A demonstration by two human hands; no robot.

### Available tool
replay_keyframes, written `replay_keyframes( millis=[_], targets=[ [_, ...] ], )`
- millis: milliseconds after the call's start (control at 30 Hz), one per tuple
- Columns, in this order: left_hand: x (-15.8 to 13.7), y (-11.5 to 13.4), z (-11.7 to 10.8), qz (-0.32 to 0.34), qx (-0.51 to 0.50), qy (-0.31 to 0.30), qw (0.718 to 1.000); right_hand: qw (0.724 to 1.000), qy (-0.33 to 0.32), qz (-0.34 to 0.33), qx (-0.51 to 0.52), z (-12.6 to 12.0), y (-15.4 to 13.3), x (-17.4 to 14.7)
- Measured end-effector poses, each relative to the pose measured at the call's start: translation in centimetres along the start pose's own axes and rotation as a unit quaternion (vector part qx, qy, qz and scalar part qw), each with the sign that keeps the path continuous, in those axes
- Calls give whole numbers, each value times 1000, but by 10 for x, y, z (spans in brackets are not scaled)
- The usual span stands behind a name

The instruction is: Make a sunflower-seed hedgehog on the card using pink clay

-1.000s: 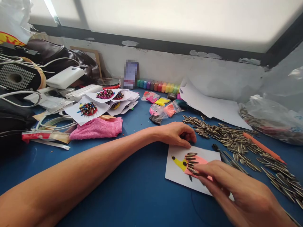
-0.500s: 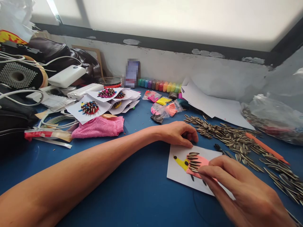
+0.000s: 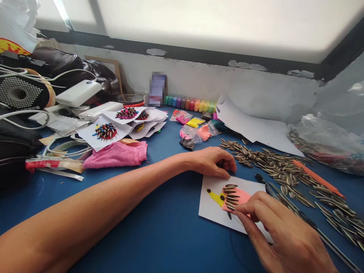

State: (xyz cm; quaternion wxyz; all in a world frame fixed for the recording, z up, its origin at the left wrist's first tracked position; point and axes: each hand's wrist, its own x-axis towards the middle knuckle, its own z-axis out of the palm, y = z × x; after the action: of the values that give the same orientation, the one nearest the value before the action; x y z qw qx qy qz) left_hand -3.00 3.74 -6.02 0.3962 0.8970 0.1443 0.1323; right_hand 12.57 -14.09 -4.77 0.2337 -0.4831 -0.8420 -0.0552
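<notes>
Lying just to the left of the fingertips of the right hand (image 3: pixel 287 227), the lowest sunflower seed (image 3: pixel 230 207) in the row has its long axis pointing roughly sideways, towards them, on the pink clay body (image 3: pixel 241 195). Thumb and index finger are close together at its right end; whether they grip it, I cannot tell. The left hand (image 3: pixel 214 161), half open with nothing visible inside, is farther, at the upper edge of the white card (image 3: pixel 209 212).

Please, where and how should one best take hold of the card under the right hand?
Probably pinch the card by its left edge, from the left: that side is bare, whereas seeds lie near the middle and the right hand covers part of the right.
</notes>
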Motion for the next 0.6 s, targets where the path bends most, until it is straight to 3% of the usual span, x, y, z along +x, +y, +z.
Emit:
replay_keyframes(
  millis=[600],
  targets=[
    [-1, 0, 0, 2, 3, -4, 1000, 1000, -23, -9, -1, 4, 2, 3]
  ],
)
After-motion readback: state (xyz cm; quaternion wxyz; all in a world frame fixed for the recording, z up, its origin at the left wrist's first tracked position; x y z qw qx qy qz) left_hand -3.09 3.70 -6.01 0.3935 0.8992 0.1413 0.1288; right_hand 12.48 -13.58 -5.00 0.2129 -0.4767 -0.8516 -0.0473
